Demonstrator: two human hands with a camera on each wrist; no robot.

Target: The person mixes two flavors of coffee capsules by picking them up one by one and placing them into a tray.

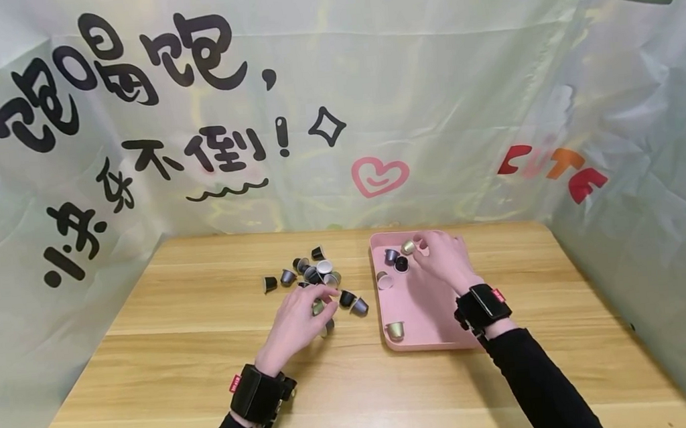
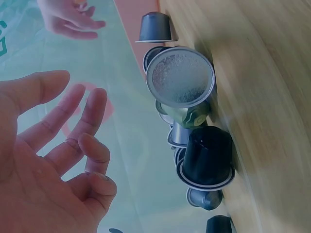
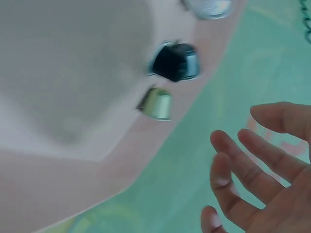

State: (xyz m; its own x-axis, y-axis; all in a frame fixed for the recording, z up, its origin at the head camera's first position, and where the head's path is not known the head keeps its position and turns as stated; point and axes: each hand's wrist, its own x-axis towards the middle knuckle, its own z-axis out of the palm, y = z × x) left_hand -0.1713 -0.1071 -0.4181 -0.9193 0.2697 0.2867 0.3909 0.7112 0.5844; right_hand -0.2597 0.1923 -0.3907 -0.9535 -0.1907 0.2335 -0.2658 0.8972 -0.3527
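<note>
Over the loose pile of coffee capsules, my left hand (image 1: 295,317) hovers with loosely bent fingers. In the left wrist view nothing sits between those fingers; a capsule with a silver lid (image 2: 180,77) and a black capsule (image 2: 208,156) stand beside them. My right hand (image 1: 445,261) is above the far part of the pink tray (image 1: 423,308), its fingers parted and holding nothing in the right wrist view. Close to its fingertips in the head view lies a gold capsule (image 1: 407,247), inside the tray. A black capsule (image 1: 401,264) and a purple-grey capsule (image 1: 391,256) are next to it.
Nearer the tray's front left corner lies another gold capsule (image 1: 395,331), and a pale capsule (image 1: 384,280) is by its left wall. Between pile and tray is a purple-grey capsule (image 1: 359,307). A printed cloth (image 1: 330,208) hangs behind the wooden table (image 1: 208,345).
</note>
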